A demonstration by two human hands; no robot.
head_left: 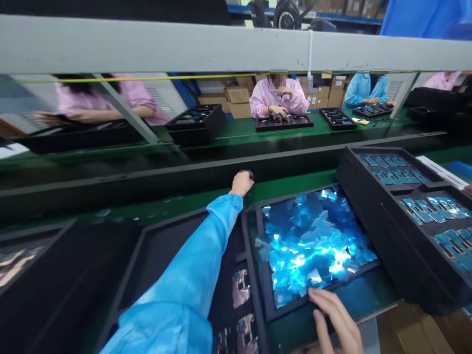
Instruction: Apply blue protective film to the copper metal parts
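My left hand (242, 183), in a blue sleeve, reaches forward to the green conveyor belt (291, 186) and curls around a small dark object (251, 173), mostly hidden by the fingers. My right hand (334, 320) rests open on the near edge of a black tray (265, 309), just below a heap of shiny blue film pieces (313, 241). Under my left forearm lies a black tray (228, 246) holding pinkish-metallic parts (240, 288). To the right stands a stack of black trays (372, 162), with rows of small blue parts (393, 169).
Across the belt, co-workers in pink and blue coats (279, 97) work at black trays (283, 122). A grey beam (236, 44) spans the view above the belt. Cardboard boxes (236, 96) stand behind the co-workers, and more cardboard (413, 334) lies at the lower right.
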